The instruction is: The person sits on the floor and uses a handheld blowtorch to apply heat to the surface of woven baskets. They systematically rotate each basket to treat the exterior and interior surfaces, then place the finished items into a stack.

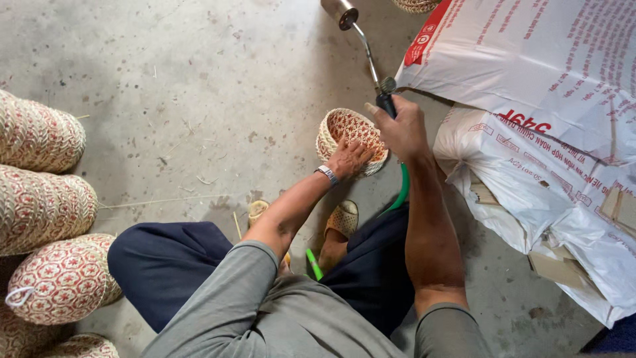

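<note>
Two hands: left hand [349, 158] pressed flat on small woven basket [350, 140]; right hand [402, 129] fisted round gas torch [363, 41], nozzle pointing away, just beside basket.

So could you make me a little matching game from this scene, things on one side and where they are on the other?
Things:
1. basket
2. torch
3. sacks
4. hose

Places:
A. piled at the right
B. under the left hand
C. trailing down between the legs
D. gripped by the right hand

Pairs: 1-B, 2-D, 3-A, 4-C
</note>
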